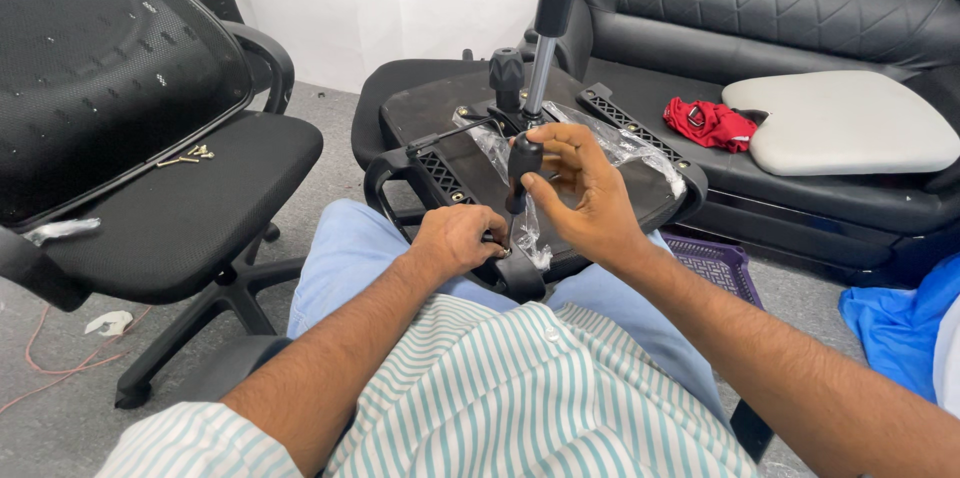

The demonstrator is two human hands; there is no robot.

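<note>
Screwdriver (522, 173) stands in the right hand's (585, 193) closed fingers; left hand (455, 238), at seven o'clock, pinches its tip on the chair seat (450, 108).

Screws (185, 155) on an office chair (200, 208); perhaps red cloth (708, 123) on a sofa (800, 18).

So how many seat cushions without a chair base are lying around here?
2. The black upturned seat rests on the person's lap, under the right hand and left hand. The grey seat cushion lies on the black sofa. Others may be hidden.
</note>
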